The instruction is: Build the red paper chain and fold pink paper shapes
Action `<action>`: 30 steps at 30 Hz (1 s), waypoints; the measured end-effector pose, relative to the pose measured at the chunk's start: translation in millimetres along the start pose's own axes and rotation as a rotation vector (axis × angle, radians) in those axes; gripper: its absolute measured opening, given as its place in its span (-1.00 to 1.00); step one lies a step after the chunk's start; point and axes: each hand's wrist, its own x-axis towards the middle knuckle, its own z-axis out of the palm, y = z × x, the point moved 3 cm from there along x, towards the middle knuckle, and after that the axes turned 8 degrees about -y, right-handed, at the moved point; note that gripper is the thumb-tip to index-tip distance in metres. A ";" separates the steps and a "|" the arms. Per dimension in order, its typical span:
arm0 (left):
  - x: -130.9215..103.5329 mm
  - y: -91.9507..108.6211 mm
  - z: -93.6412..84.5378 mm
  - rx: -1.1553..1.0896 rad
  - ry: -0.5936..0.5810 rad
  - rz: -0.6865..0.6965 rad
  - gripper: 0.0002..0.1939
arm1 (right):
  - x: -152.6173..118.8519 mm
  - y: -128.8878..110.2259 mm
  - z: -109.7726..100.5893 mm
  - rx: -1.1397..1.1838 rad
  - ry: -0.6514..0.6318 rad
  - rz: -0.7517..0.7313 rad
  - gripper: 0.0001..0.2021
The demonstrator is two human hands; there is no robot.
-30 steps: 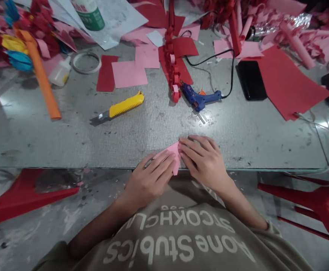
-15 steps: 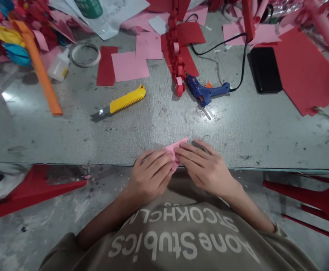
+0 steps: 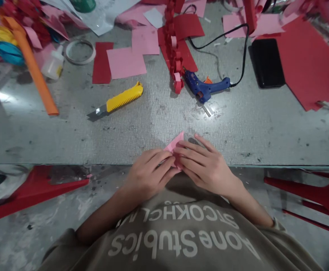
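Note:
A small folded piece of pink paper (image 3: pixel 175 143) lies at the table's front edge, between my two hands. My left hand (image 3: pixel 150 171) grips its left side, with the fingers bent over the lower part. From the right, my right hand (image 3: pixel 206 165) holds the paper down under its fingertips, its index finger reaching out past the others. The fingers hide much of the paper's lower half. Beyond the hands lie a yellow utility knife (image 3: pixel 125 97) with its blade out and a blue hot glue gun (image 3: pixel 205 87).
A red paper chain (image 3: pixel 177 64) runs toward the back beside pink paper sheets (image 3: pixel 126 63). At right are a black phone-like slab (image 3: pixel 268 63) and red paper (image 3: pixel 313 67). An orange strip (image 3: pixel 37 75), tape roll (image 3: pixel 80 52) and glue bottle (image 3: pixel 53 64) lie left. Red stools flank me below.
My left fingers have shifted lower and curled more over the pink paper. The paper's upper tip has tilted more upright. The whole view has shifted slightly.

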 end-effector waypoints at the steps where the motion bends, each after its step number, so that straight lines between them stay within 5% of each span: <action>1: -0.8 1.0 -0.6 0.006 -0.020 0.004 -0.78 | -1.0 -0.3 -0.1 -0.006 0.014 -0.016 -0.79; 6: -6.2 2.5 -5.6 0.030 -0.078 0.046 -0.71 | -5.9 0.6 -2.7 -0.018 0.018 -0.007 -0.83; 13: -6.6 -20.8 -17.5 -0.095 -0.218 0.125 -0.62 | -1.6 5.6 -9.0 0.035 -0.060 -0.014 -0.81; 16: -4.5 -25.7 -18.2 -0.045 -0.313 0.252 -0.61 | 3.0 7.1 -8.4 0.074 -0.025 0.000 -0.84; 21: -2.9 -30.1 -20.5 -0.149 -0.412 0.248 -0.54 | 5.3 7.6 -4.7 0.175 0.024 0.056 -0.86; 30: 4.8 -50.6 -23.5 -0.351 -0.373 0.170 -0.60 | 8.2 7.2 -9.9 0.212 -0.037 0.019 -0.87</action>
